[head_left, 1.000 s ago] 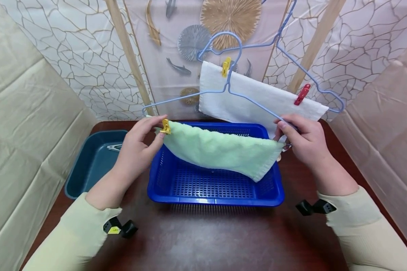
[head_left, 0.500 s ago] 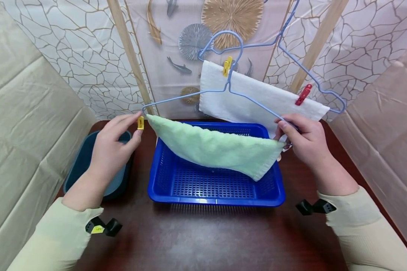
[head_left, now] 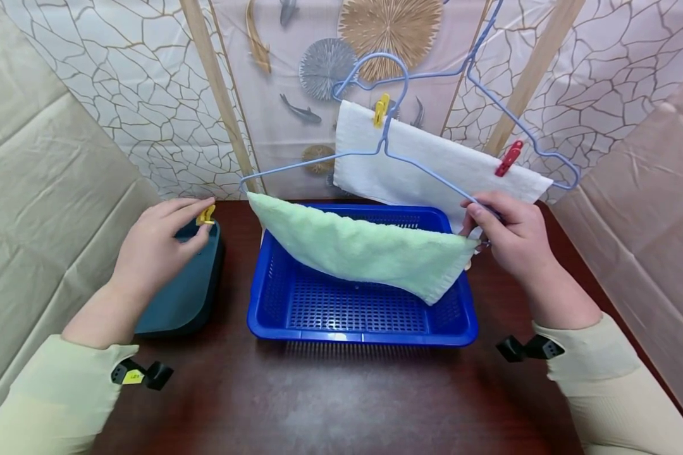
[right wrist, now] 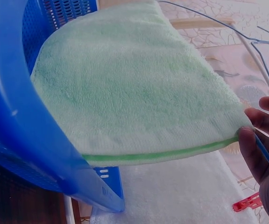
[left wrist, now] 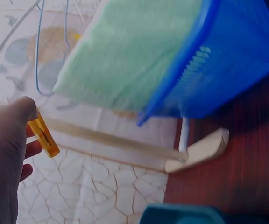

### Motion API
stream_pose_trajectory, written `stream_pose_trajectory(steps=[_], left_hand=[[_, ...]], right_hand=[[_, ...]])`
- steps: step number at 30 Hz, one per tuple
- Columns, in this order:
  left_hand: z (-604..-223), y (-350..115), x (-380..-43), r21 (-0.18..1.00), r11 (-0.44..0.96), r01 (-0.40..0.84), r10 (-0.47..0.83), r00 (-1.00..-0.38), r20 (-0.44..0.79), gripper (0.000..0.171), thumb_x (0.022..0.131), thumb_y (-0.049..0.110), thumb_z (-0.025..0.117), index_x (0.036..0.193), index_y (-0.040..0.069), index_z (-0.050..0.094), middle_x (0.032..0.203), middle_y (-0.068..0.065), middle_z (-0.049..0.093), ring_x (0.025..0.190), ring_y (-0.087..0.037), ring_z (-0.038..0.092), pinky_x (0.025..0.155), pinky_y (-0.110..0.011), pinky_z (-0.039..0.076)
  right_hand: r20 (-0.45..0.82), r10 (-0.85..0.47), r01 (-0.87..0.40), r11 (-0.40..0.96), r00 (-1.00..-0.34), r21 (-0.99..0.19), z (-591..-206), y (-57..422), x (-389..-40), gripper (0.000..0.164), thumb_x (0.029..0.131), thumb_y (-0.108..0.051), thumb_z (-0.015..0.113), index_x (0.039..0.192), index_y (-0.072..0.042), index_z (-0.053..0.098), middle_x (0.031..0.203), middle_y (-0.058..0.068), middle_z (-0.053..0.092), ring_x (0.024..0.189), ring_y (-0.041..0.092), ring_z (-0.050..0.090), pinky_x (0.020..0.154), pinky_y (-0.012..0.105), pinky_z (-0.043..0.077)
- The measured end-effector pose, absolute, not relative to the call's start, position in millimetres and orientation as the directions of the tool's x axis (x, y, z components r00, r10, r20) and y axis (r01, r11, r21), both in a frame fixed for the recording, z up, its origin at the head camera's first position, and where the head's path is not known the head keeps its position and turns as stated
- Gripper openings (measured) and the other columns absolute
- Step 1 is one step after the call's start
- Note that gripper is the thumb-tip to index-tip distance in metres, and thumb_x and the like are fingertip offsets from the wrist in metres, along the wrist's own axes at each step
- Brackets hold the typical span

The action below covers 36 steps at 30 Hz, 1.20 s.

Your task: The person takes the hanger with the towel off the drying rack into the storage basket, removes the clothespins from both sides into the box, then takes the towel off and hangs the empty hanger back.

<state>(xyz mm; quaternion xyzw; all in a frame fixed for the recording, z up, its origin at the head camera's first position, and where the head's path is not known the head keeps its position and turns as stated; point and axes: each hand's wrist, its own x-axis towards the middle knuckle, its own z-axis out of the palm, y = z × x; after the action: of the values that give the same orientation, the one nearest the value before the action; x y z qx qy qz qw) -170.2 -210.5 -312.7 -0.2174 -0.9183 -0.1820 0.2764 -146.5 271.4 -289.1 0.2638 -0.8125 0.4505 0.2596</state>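
Observation:
In the head view, a yellow clothespin (head_left: 206, 215) is pinched between the thumb and fingers of my left hand (head_left: 158, 237), over the teal tub (head_left: 190, 303). My right hand (head_left: 509, 230) grips the right end of a blue wire hanger (head_left: 313, 163). A pale green towel (head_left: 358, 249) is draped over the hanger's lower bar. In the right wrist view, the fingertips of that hand (right wrist: 267, 135) press at the towel's corner, by its green-striped edge (right wrist: 162, 156). Below the towel stands a blue plastic basket (head_left: 341, 338) with slotted sides.
Behind, a white towel (head_left: 421, 164) hangs on a second blue hanger (head_left: 503, 110), held by a yellow clothespin (head_left: 381, 110) and a red clothespin (head_left: 509, 158). A wooden foot (left wrist: 197, 151) with a white pole rests on the table (head_left: 341, 398) near the basket. Fabric walls surround the table.
My left hand has moved left, away from the towel's left end, carrying the yellow clothespin over the teal tub. My right hand, the hanger and the green towel stay nearly still.

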Motion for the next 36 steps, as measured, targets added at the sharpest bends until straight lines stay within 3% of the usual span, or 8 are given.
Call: stream_pose_trajectory(steps=[5,14,26,36], left_hand=[[-321,-224,-175,0.149,0.858,0.492,0.36,-0.781,0.511,0.039,0.08,0.014,0.067,0.119,0.011,0.064,0.109,-0.011,0.065,0.1,-0.029,0.056,0.091,-0.047,0.04],[-336,-246,-187,0.087,0.893,0.441,0.39,-0.857,0.336,0.041,0.081,0.018,0.067,0.12,0.009,0.061,0.113,-0.015,0.063,0.103,-0.032,0.056,0.09,-0.05,0.041],[-372,-262,-206,-0.056,0.864,0.5,0.501,-0.846,0.183,0.039,0.08,0.019,0.068,0.117,0.007,0.064,0.108,-0.014,0.064,0.097,-0.033,0.059,0.083,-0.049,0.046],[-382,-274,-211,-0.121,0.851,0.511,0.523,-0.845,0.113,0.032,0.079,0.015,0.069,0.11,0.006,0.068,0.096,-0.011,0.066,0.08,-0.029,0.061,0.066,-0.043,0.05]], right_hand=[[0.655,-0.192,-0.655,0.466,-0.731,-0.594,-299,277,-154,0.014,0.086,0.01,0.053,0.092,0.006,0.065,0.067,0.009,0.061,0.055,0.011,0.055,0.044,0.018,0.045],[0.645,-0.196,-0.645,0.485,-0.738,-0.591,-302,278,-156,0.014,0.087,0.009,0.054,0.093,0.004,0.066,0.068,0.009,0.062,0.055,0.012,0.055,0.045,0.018,0.045],[0.621,-0.206,-0.621,0.524,-0.756,-0.583,-296,279,-149,0.013,0.088,0.007,0.054,0.093,0.003,0.065,0.069,0.008,0.061,0.057,0.013,0.052,0.047,0.017,0.045],[0.636,-0.215,-0.644,0.498,-0.741,-0.581,-302,278,-155,0.013,0.087,0.007,0.054,0.093,0.002,0.066,0.068,0.009,0.061,0.055,0.011,0.052,0.045,0.018,0.046]])
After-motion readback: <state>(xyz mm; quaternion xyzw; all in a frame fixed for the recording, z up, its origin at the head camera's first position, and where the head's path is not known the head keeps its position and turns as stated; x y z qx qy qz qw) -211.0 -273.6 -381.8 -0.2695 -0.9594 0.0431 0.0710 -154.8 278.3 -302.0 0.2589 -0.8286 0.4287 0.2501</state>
